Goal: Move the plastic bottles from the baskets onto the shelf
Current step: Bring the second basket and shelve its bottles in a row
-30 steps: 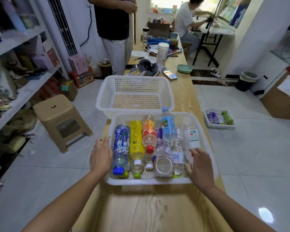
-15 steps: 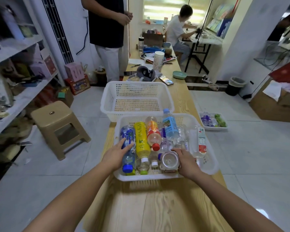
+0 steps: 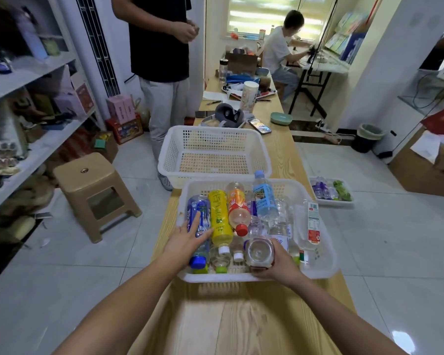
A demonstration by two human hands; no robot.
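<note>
The bottles lie packed in the near basket (image 3: 328,265) on the counter (image 3: 241,316); the shelf (image 3: 31,76) stands well apart to the left. The right grip (image 3: 280,265) clasps the clear bottle (image 3: 259,252). The left grip (image 3: 187,239) rests straight-fingered on the blue bottle (image 3: 199,213), not closed round it. Lifting either could drag its neighbours or set the yellow bottle (image 3: 219,216) rolling, and smooth plastic may slip on the carry.

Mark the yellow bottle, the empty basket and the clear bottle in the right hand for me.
yellow bottle (image 3: 219,216), head view, on its label at mid-body.
empty basket (image 3: 213,139), head view, on its far wall.
clear bottle (image 3: 259,252), head view, on the end that faces the camera.
</note>
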